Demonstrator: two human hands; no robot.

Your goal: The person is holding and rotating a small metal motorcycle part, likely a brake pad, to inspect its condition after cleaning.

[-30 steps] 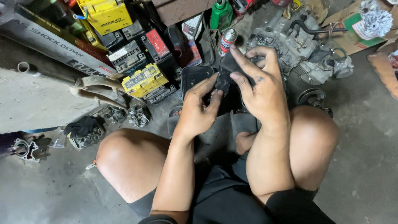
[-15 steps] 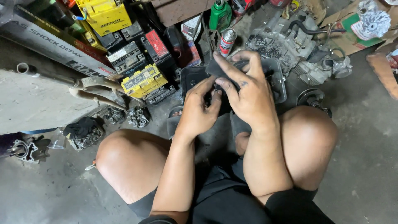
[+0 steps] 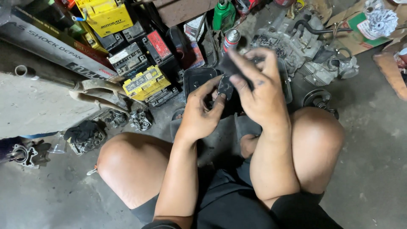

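Over the black tray (image 3: 196,78) on the floor, our right hand (image 3: 258,91) pinches a dark rag (image 3: 231,65), apparently wiping the small dark part (image 3: 225,87) gripped in our left hand (image 3: 199,114); next, turn it.

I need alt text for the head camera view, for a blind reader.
A crouching person's left hand and right hand hold a small dark part over a black tray. Yellow batteries, a spray can and an engine block lie on the concrete floor.
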